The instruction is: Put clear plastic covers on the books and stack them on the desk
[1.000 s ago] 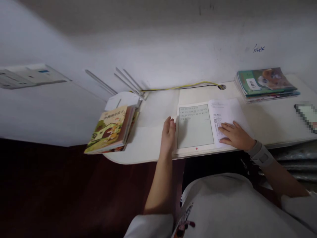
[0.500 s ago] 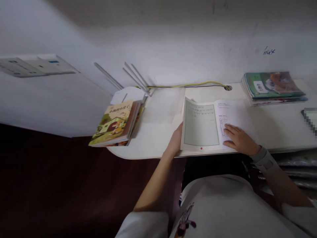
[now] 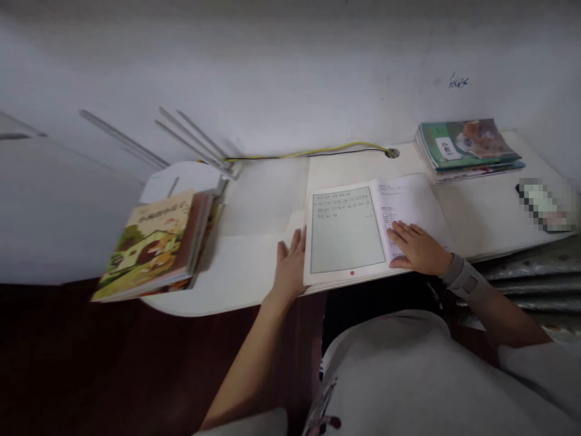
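Observation:
An open book (image 3: 349,233) lies on the white desk (image 3: 254,266) in front of me, its left page pale green with a few lines of print, its right page white with text. My left hand (image 3: 290,266) rests flat beside the book's left edge, fingers stretched out and touching that edge. On the right page lies my right hand (image 3: 415,248), fingers spread flat, pressing the page down. A grey band wraps that wrist.
A pile of picture books (image 3: 157,245) sits at the desk's left end, overhanging the edge. Another pile of books (image 3: 467,148) lies at the back right. A yellow cable (image 3: 318,151) runs along the wall to a desk hole. A blurred-out object (image 3: 544,203) lies at the far right.
The left page, lifted half a second ago by my left hand, now lies flat again. My left hand has come out from under it and rests beside the book. The camera has shifted.

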